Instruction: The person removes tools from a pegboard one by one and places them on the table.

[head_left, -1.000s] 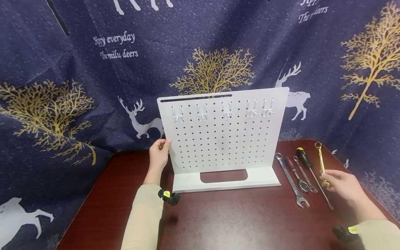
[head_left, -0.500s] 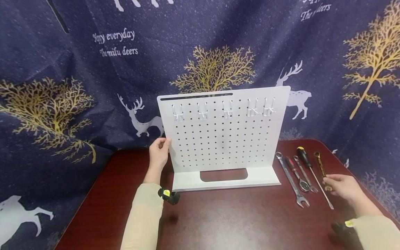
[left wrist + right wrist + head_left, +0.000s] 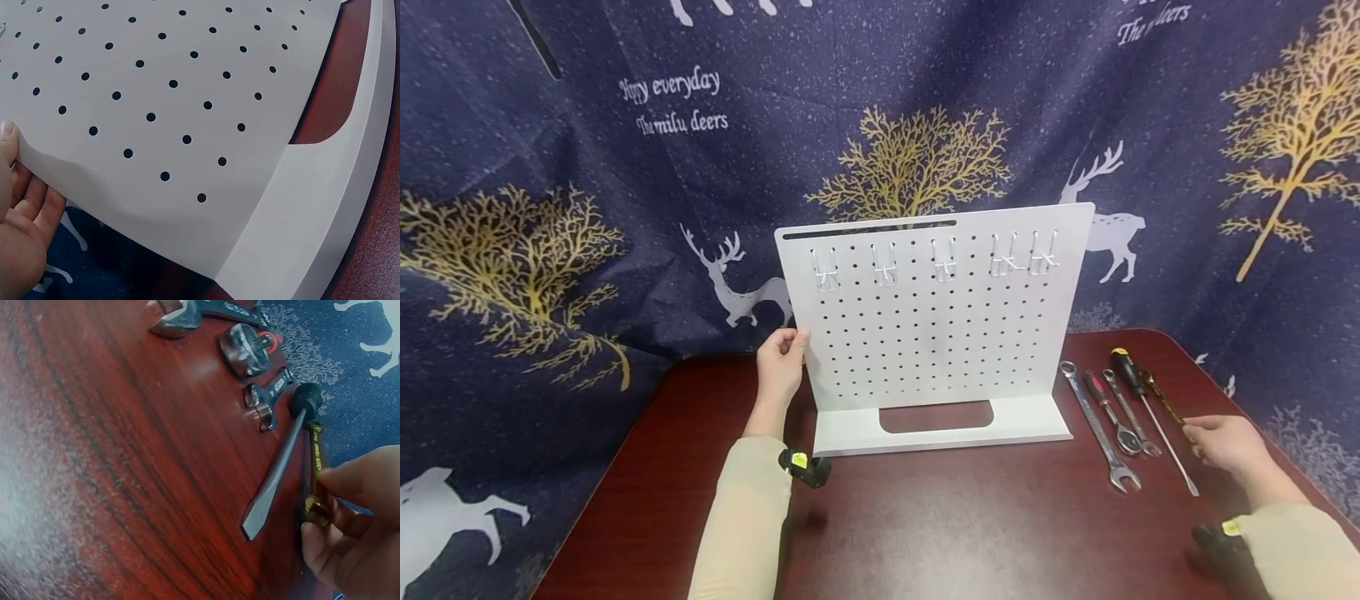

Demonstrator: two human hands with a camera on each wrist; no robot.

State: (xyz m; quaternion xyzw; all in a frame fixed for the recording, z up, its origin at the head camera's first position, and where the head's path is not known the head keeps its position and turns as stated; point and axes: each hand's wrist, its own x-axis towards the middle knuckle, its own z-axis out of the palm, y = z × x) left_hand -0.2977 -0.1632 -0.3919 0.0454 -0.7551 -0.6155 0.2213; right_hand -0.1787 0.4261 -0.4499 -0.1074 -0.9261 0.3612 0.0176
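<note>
My left hand point(image 3: 780, 367) pinches the left edge of a white pegboard point(image 3: 925, 350), thumb on the front and fingers behind, as the left wrist view also shows. The board stands upright on its own base. At the right side, my right hand point(image 3: 1228, 454) holds the near end of a gold-coloured wrench point(image 3: 316, 453) between thumb and fingers. The wrench lies alongside a black-and-yellow screwdriver point(image 3: 1126, 367), its far end close to that handle. In the right wrist view the screwdriver's flat blade point(image 3: 259, 515) points toward the near side.
Left of the screwdriver lie a small silver wrench point(image 3: 1129, 408), a ratchet wrench point(image 3: 1126, 439) with red on its handle, and a large combination wrench point(image 3: 1099, 429). Several wire hooks point(image 3: 885, 273) hang along the board's upper part. A patterned blue cloth point(image 3: 595, 292) hangs behind the table point(image 3: 925, 525).
The gold wrench was raised in my right hand, then came down, and its far end swung left toward the screwdriver handle. My left hand stays on the board's edge.
</note>
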